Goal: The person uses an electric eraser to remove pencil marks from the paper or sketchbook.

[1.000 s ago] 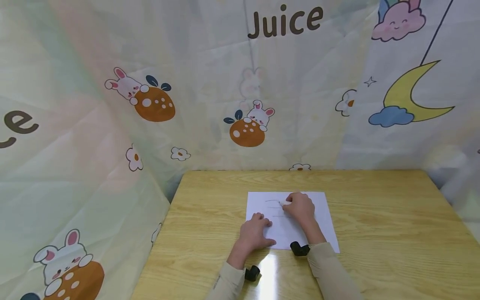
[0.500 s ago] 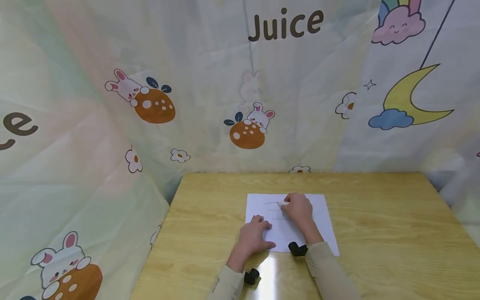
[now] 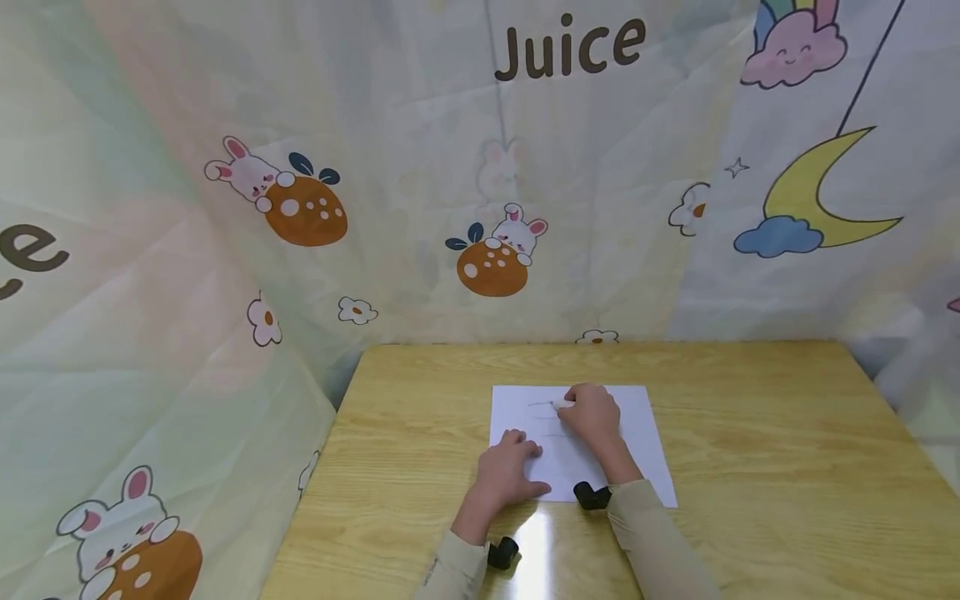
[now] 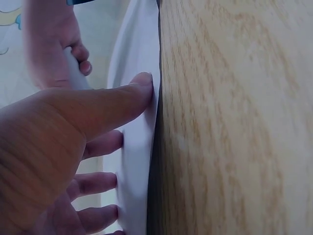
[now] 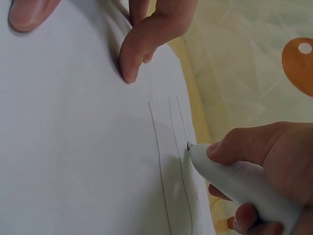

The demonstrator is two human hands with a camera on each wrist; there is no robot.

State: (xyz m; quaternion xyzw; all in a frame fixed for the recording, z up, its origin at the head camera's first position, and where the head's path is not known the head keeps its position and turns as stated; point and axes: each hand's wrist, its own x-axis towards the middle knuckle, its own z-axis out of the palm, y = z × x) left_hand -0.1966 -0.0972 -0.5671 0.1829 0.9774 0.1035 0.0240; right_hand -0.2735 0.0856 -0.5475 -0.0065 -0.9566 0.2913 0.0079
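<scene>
A sheet of white paper [image 3: 641, 425] with three thin pencil-like lines [image 5: 159, 152] lies on the table. My right hand [image 3: 595, 414] grips a thick white pen-shaped tool [image 5: 230, 178] near its tapered front. The tool's small grey tip meets the line nearest the far edge; that line shows left of the tip, with small specks behind it. My left hand [image 3: 506, 469] rests on the paper's near left part, fingers spread. In the left wrist view its thumb [image 4: 112, 110] lies at the paper's near edge and its fingertips touch the sheet.
The wooden table [image 3: 780, 450] extends to both sides of the paper. A printed cloth [image 3: 600, 167] with rabbits, flowers and a moon hangs behind the table and along its left. Black wrist cameras [image 3: 503, 552] sit near both beige sleeves [image 3: 660, 542].
My right hand and the white tool have moved slightly left along the far line, and less of that line shows left of the tip. The left hand keeps its place on the paper.
</scene>
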